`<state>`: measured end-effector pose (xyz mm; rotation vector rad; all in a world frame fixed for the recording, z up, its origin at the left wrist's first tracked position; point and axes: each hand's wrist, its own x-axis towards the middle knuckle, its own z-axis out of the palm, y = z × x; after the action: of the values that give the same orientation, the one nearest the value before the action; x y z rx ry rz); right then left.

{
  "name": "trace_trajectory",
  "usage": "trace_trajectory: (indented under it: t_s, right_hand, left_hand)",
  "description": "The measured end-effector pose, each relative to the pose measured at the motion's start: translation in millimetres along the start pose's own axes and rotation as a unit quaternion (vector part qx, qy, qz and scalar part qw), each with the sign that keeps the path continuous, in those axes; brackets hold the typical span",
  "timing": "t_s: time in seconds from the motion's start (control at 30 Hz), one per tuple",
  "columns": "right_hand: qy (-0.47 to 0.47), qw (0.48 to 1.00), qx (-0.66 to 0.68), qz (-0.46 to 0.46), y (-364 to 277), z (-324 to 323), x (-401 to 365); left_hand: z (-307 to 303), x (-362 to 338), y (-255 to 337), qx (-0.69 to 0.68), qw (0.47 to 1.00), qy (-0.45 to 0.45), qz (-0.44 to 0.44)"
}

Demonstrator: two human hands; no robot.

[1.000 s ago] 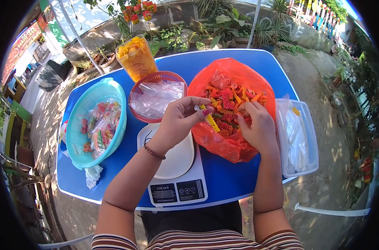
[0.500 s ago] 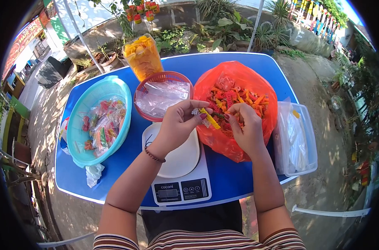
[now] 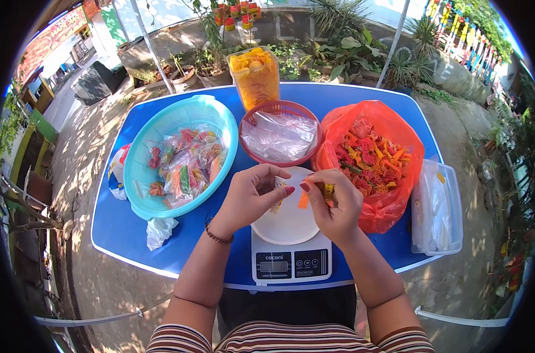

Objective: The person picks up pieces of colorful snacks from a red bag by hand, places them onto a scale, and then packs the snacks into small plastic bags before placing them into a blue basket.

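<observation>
A blue worktop (image 3: 132,235) carries a teal basket (image 3: 161,120) of filled packets at left. Both forearms reach forward and meet above a kitchen scale (image 3: 291,259). The left hand (image 3: 250,197) pinches a small clear bag (image 3: 277,203). Just beside it, the right hand (image 3: 336,206), fingers curled, grips coloured snack pieces (image 3: 303,200). A red sack (image 3: 391,212) of snacks sits right.

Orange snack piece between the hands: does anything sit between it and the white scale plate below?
Nothing visible does. The orange snack piece hangs beside the right hand, directly over the white round scale plate.
</observation>
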<state>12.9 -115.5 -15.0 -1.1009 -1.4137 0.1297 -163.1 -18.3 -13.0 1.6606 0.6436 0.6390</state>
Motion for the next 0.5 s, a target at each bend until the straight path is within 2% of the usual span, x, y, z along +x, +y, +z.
trace_trajectory:
  t_s: [0.17,0.27,0.5]
  right_hand:
    - [-0.034,0.996,0.003,0.085,19.5,15.7,-14.1]
    - [-0.057,0.993,-0.031,0.102,17.2,11.2,-15.2]
    - [-0.079,0.992,-0.072,0.061,22.0,11.1,-20.8]
  left_hand:
    - [5.9,4.0,-13.0,0.068,0.997,0.029,-0.002]
    - [10.2,4.1,-17.3,0.092,0.995,0.04,0.01]
    - [13.6,-0.8,-9.3,0.156,0.979,0.109,0.067]
